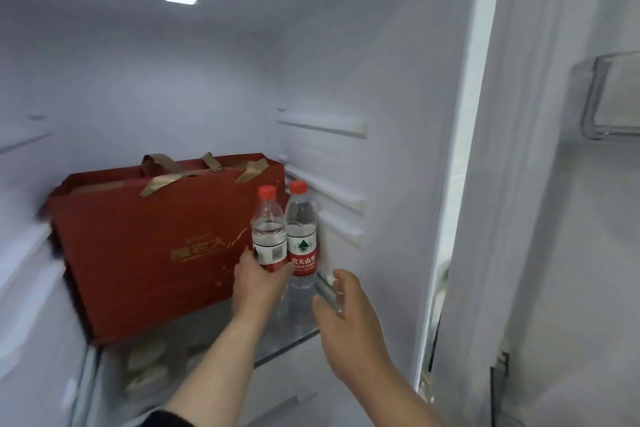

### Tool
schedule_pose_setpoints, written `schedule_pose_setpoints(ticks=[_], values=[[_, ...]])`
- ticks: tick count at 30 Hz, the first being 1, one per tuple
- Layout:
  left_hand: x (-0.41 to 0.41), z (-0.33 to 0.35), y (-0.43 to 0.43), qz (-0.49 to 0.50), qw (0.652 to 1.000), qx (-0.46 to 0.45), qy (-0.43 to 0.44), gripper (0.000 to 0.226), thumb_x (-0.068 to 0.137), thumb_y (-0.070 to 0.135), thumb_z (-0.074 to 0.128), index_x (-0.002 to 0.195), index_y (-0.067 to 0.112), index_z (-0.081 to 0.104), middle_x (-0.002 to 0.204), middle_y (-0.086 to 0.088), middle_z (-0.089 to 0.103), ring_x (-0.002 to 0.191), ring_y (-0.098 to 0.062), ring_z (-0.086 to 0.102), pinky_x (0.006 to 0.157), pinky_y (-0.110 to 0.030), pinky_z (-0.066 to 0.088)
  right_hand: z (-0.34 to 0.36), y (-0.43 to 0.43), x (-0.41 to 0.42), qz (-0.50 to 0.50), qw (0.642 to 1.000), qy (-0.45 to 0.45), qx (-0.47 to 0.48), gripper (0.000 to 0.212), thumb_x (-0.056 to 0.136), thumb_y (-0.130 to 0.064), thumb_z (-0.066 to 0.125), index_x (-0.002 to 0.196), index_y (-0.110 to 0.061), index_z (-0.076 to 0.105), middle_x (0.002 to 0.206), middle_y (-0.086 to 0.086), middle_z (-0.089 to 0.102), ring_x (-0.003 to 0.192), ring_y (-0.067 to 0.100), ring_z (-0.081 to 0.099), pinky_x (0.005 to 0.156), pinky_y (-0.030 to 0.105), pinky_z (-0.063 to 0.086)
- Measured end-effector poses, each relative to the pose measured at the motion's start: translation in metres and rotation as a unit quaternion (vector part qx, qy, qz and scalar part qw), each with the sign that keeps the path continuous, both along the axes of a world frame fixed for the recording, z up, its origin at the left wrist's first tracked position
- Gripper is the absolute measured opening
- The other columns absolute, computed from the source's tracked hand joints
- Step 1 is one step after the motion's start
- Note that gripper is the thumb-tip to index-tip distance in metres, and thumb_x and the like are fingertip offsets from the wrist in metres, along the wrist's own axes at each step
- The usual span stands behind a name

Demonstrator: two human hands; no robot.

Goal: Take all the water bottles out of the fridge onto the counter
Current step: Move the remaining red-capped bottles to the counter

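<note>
Two clear water bottles with red caps and red labels stand side by side on a glass shelf [287, 343] inside the open fridge. My left hand [258, 279] is wrapped around the lower part of the left bottle [267, 232]. The right bottle [302, 236] stands just behind and to the right of it, close to the fridge's right wall. My right hand [346, 308] hovers open beside the right bottle's base, fingers apart, not touching it.
A large red gift bag [152, 246] with gold handles fills the shelf to the left of the bottles. Pale packets [149, 371] lie on the level below the glass shelf. The open fridge door with a clear door bin [609, 100] is on the right.
</note>
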State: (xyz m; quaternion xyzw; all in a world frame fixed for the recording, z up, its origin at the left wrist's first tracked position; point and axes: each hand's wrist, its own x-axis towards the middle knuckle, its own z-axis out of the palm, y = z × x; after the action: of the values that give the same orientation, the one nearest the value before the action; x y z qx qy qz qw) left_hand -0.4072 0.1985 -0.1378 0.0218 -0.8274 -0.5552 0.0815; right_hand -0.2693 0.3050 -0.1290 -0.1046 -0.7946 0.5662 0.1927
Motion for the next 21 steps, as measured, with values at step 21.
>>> schedule_pose_setpoints(ticks=[21], values=[[0.034, -0.025, -0.087, 0.153, 0.987, -0.037, 0.044, 0.038, 0.071, 0.035, 0.078, 0.095, 0.024, 0.05, 0.094, -0.001, 0.061, 0.088, -0.032, 0.063, 0.071, -0.039, 0.049, -0.015, -0.01, -0.173, -0.145, 0.989, -0.027, 0.03, 0.061, 0.069, -0.042, 0.081, 0.114, -0.01, 0.055, 0.115, 0.014, 0.063, 0.108, 0.035, 0.061, 0.085, 0.035, 0.048]])
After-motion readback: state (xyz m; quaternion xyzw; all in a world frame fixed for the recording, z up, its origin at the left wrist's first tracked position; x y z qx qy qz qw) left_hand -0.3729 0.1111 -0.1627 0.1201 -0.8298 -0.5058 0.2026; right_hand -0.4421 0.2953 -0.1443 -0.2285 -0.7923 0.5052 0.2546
